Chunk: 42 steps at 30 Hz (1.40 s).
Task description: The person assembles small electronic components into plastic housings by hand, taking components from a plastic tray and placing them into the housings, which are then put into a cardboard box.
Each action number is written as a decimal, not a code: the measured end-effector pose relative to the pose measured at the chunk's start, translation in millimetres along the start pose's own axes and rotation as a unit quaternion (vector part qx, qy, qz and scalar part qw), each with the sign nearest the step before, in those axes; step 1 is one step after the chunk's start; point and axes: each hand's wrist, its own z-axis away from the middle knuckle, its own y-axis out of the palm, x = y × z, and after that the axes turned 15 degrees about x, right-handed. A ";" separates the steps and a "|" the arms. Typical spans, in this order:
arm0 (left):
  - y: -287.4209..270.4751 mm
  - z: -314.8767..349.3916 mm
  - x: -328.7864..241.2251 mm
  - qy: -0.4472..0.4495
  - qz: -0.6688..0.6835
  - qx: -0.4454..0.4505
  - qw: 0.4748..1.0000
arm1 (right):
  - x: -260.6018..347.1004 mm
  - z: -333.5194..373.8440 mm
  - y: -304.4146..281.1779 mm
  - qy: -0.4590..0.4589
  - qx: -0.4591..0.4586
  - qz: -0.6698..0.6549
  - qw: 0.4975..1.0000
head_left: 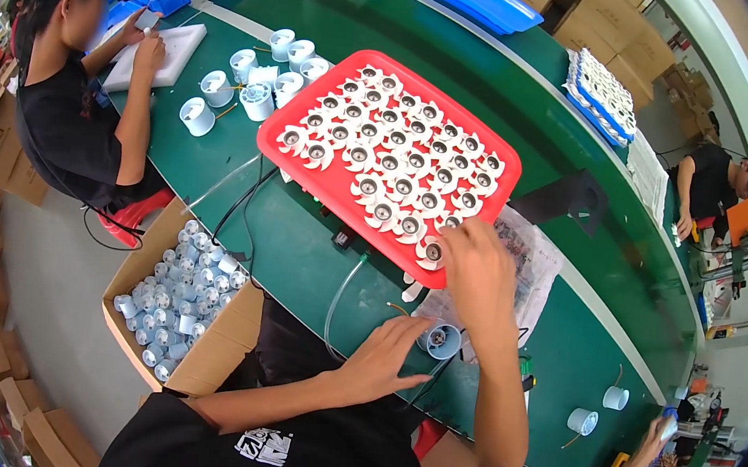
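A red tray (275, 142) holds rows of white fan wheels (382, 209) with dark round hubs. At the tray's near right corner, my right hand (480, 270) reaches down with bent fingers around a white fan wheel (432, 252); its fingertips are partly hidden. Lower down, my left hand (386, 352) has its fingers stretched and thumb apart, beside a light-blue cup-shaped housing (443, 339). That housing stands on the green bench with its open end up, showing metal parts inside. Whether the left fingertips touch its rim is hard to tell.
More pale-blue housings (257, 100) stand left of the tray. A cardboard box (234, 342) full of them sits below left. Printed paper (530, 253) and a black sheet (565, 199) lie right. Two housings (582, 422) stand far right. A co-worker (74, 94) works at left.
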 end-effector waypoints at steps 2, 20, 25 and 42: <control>5.5 -3.9 0.2 -0.003 -0.004 0.010 1.000 | -2.6 -4.4 -3.1 0.016 0.001 0.009 1.000; 2.0 -11.9 14.9 -0.010 0.045 -0.056 0.997 | -16.5 -26.3 19.4 -0.081 0.054 0.236 0.967; 3.5 -1.6 18.0 -0.013 0.106 -0.056 0.993 | -13.1 -7.5 17.3 -0.198 0.013 0.232 0.952; -0.7 -4.6 19.3 -0.061 0.170 -0.087 0.980 | 54.5 105.2 48.9 0.197 -0.171 -0.688 0.678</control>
